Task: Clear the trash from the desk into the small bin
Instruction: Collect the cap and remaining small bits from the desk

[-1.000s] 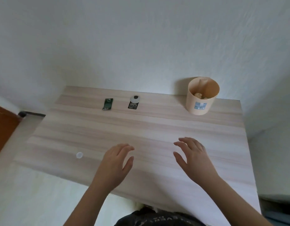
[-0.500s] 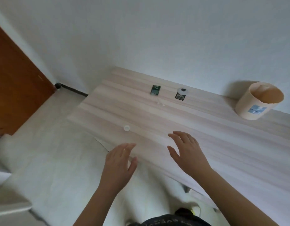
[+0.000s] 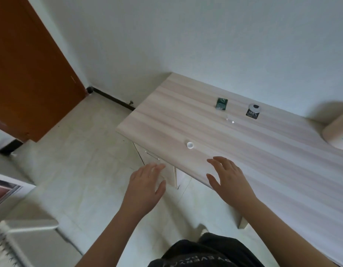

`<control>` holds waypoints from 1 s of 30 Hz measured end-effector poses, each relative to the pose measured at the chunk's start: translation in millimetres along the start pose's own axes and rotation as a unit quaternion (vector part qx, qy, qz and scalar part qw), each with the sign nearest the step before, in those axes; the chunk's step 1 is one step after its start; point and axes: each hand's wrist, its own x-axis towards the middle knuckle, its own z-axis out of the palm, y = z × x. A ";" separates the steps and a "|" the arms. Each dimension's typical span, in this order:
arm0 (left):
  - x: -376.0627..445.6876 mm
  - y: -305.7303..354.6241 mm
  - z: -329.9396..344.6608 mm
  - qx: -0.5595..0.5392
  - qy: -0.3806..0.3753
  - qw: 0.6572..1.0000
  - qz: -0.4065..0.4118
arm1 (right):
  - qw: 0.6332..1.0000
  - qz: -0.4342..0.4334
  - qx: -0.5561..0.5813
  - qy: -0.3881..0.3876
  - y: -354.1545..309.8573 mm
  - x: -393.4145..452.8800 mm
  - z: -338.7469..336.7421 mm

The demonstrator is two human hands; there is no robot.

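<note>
On the pale wooden desk (image 3: 263, 160) lie a small white bottle cap (image 3: 190, 145), a green packet (image 3: 221, 103), a black label with a white lid on it (image 3: 253, 111) and a scrap of clear plastic (image 3: 230, 119). The small tan bin (image 3: 338, 132) stands at the desk's far right, cut off by the frame edge. My right hand (image 3: 228, 180) hovers over the desk's front edge, fingers spread, holding nothing, just below the cap. My left hand (image 3: 145, 185) is off the desk, over the floor, also spread and holding nothing.
A brown door (image 3: 30, 74) stands at the left. A white wall runs behind the desk. Pale floor tiles (image 3: 76, 160) lie left of the desk, with drawers (image 3: 157, 164) under its left end. White furniture (image 3: 22, 226) sits at the lower left.
The view has swung left, so the desk and bin have slid right and the bin is now cut off. Both hands stay spread; the left one now hangs past the desk edge.
</note>
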 end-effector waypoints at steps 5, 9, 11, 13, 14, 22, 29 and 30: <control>45.5 0.6 9.8 -0.005 -0.016 0.999 0.034 | 0.999 0.034 0.000 0.024 18.6 32.1 0.0; 85.9 0.0 22.3 0.020 -0.047 0.997 0.059 | 0.997 0.071 0.014 0.015 31.3 65.4 8.6; 102.6 1.3 26.5 0.033 -0.075 0.994 0.072 | 0.996 0.080 0.020 0.014 33.9 80.9 7.0; 120.9 3.8 28.2 0.046 -0.094 0.990 0.089 | 0.996 0.084 0.025 0.020 35.9 96.6 0.8; 130.7 5.3 28.6 0.050 -0.100 0.989 0.098 | 0.995 0.088 0.028 0.024 37.4 104.1 -2.7; 203.1 7.5 54.2 0.044 -0.137 0.978 0.154 | 0.985 0.156 0.071 0.018 44.8 140.8 -3.8; 255.9 -14.5 102.6 0.074 -0.227 0.947 0.213 | 0.964 0.247 0.090 0.029 43.5 162.6 8.4; 263.7 -19.6 108.7 0.080 -0.243 0.940 0.226 | 0.961 0.260 0.088 0.033 42.7 166.7 9.7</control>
